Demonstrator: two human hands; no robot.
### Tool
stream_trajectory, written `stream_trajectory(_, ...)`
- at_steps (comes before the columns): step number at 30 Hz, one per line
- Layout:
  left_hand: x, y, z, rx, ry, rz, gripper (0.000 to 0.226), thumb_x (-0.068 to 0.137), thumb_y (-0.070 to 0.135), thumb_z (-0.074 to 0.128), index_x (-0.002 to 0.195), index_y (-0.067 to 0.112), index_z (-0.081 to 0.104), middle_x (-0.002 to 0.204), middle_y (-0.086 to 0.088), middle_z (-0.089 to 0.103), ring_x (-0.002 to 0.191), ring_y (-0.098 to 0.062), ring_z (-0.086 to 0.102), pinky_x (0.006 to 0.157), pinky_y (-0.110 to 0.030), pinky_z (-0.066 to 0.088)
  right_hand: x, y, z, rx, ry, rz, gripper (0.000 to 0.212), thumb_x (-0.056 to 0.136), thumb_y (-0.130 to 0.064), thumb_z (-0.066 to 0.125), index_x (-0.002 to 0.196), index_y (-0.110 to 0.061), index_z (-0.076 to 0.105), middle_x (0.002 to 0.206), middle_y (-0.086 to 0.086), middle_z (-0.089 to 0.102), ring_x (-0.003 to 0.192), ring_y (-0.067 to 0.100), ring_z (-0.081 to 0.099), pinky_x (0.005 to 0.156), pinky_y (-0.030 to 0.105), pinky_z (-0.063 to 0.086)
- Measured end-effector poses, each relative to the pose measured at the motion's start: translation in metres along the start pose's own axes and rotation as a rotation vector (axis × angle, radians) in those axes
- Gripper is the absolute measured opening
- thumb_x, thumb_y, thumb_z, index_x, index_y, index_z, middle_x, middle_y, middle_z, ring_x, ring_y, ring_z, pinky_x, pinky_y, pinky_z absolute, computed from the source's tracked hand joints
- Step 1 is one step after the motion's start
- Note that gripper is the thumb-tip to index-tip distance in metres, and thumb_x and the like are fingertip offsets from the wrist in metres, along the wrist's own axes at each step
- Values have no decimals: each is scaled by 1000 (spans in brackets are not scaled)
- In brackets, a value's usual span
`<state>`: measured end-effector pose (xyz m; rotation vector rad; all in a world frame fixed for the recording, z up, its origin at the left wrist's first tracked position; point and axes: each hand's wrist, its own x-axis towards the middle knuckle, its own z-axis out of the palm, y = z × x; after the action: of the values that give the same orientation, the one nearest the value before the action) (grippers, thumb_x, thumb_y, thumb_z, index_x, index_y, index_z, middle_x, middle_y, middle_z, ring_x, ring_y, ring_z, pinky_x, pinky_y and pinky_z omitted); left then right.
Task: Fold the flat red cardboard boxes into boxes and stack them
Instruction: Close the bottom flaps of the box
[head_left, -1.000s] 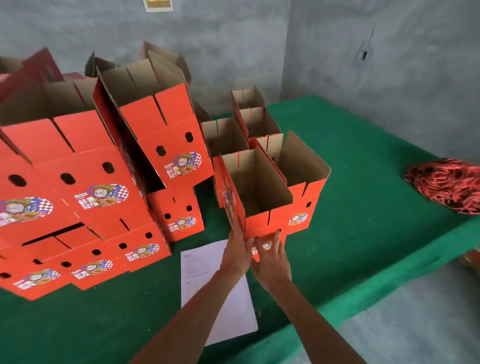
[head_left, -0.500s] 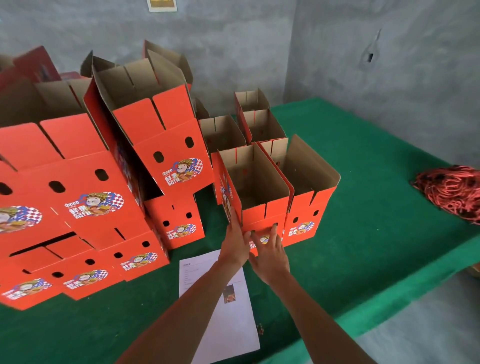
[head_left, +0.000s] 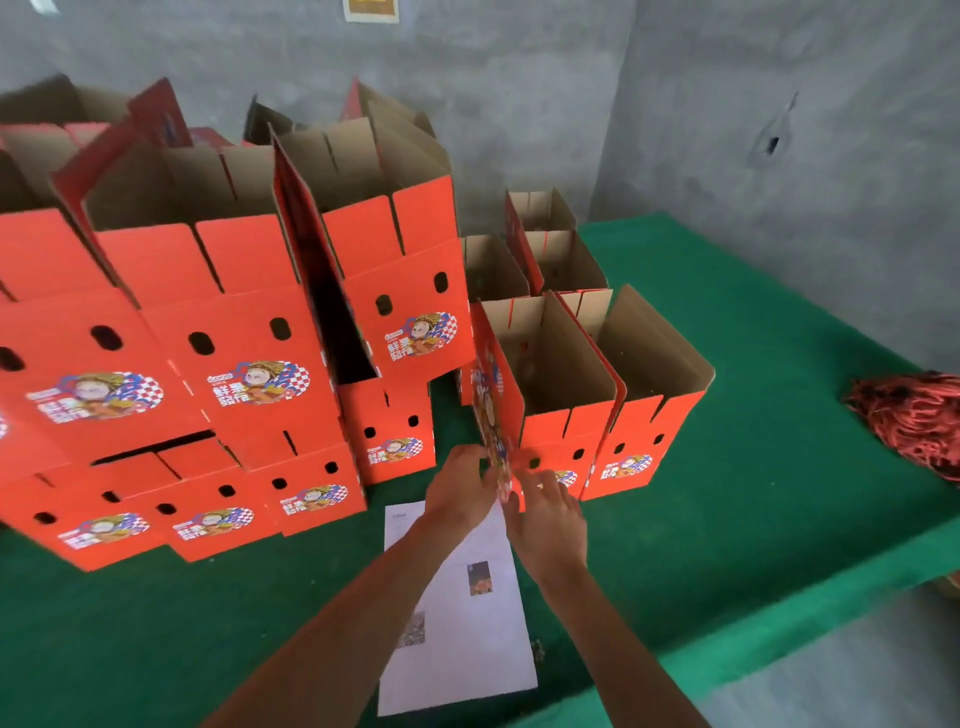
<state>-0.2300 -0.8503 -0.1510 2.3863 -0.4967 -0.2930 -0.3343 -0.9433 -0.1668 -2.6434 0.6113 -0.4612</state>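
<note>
Two hands are working the near box (head_left: 550, 405): left hand (head_left: 460, 486) and right hand (head_left: 545, 512) fingers pinching its bottom corner; light, stiff cardboard, best gripped along creases.

Standing upright on the green counter (head_left: 779, 467): a folded red box (head_left: 550, 415), top open, brown inside, cartoon label on its side, its near lower corner lying between the left hand (head_left: 462, 491) and right hand (head_left: 545, 514); touching a second open red box (head_left: 649, 410) on its right. Sitting behind these, more open boxes (head_left: 550, 260). Piling up on the left, stacked red boxes (head_left: 234, 364) with oval holes and printed labels, flaps raised, several leaning
</note>
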Motion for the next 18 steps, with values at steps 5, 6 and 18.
stream_trajectory(5, -43, -60, -77, -95, 59, 3, 29, 105, 32, 53, 127, 20, 68, 127, 7, 69, 107, -10, 66, 94, -30, 53, -20, -75, 15, 157, 113, -191, 32, 88, -28, 78, 116, -14, 73, 110, 4, 73, 98, 27, 71, 79, 41, 61)
stream_trajectory(6, -60, -80, -99, -181, 74, -14, 27, 105, 33, 55, 125, 23, 68, 123, 10, 69, 101, -3, 66, 88, -22, 52, -26, -95, 18, 205, 96, -210, 33, 90, -35, 76, 117, -18, 71, 109, -1, 71, 98, 22, 69, 78, 38, 59)
stream_trajectory(18, -248, -365, -341, -554, 583, -234, 23, 93, 11, 75, 115, 13, 72, 110, 3, 76, 94, -1, 72, 76, -13, 55, -86, -357, 102, 650, -303, -377, 72, 82, -82, 57, 137, -37, 58, 130, -24, 58, 121, -7, 54, 98, 23, 46)
